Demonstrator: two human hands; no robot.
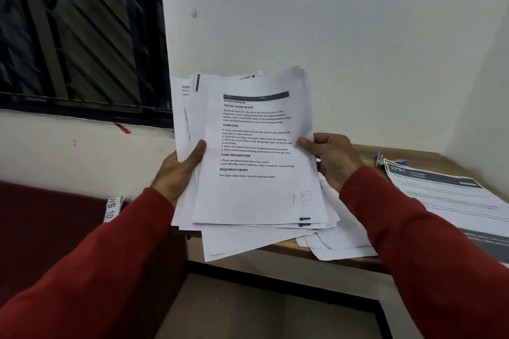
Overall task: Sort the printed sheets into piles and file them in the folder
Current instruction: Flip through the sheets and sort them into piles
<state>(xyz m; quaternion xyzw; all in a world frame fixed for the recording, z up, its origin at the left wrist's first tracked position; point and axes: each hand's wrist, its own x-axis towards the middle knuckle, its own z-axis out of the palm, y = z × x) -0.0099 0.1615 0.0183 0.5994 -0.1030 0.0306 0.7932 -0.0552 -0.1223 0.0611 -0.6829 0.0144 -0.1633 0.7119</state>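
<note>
- The stack of printed sheets (256,162) was up in the air in front of the person, held in both hands — loosely fanned, its edges out of line, the bottom corners hanging past the near edge of the bench (366,153).
- The left hand (176,173) gripped the stack's left edge, thumb pressed flat on the front; the other fingers were curled behind the paper and could not be seen.
- The right hand (334,158) held the right edge the same way, thumb tip pinching the top sheet from the front, fingers curled round behind.
- The top sheet (259,195) faced the camera: a dark header bar, then bold headings reading "INITIAL SCENE SETUP", "TASK GOAL", "TASK DESCRIPTION" and "REQUIRED PROPS", with a handwritten "F" and a circled 2 near its lower right corner.
- More loose sheets (344,242) lay on the wooden bench below the right hand, overhanging its near edge.
- Further right on the bench lay another printed page (446,195) with a dark header bar — its text was too blurred to read.
- Just beyond that page's far left corner sat a small blue object (379,158); what it was could not be made out.
- Both arms wore red sleeves (429,256).
- To the far left was a dark window (77,30) with a barred grille, set in a white wall.
- At the near left was a dark red surface (49,217) with a white tag (111,209) printed in black letters.
</note>
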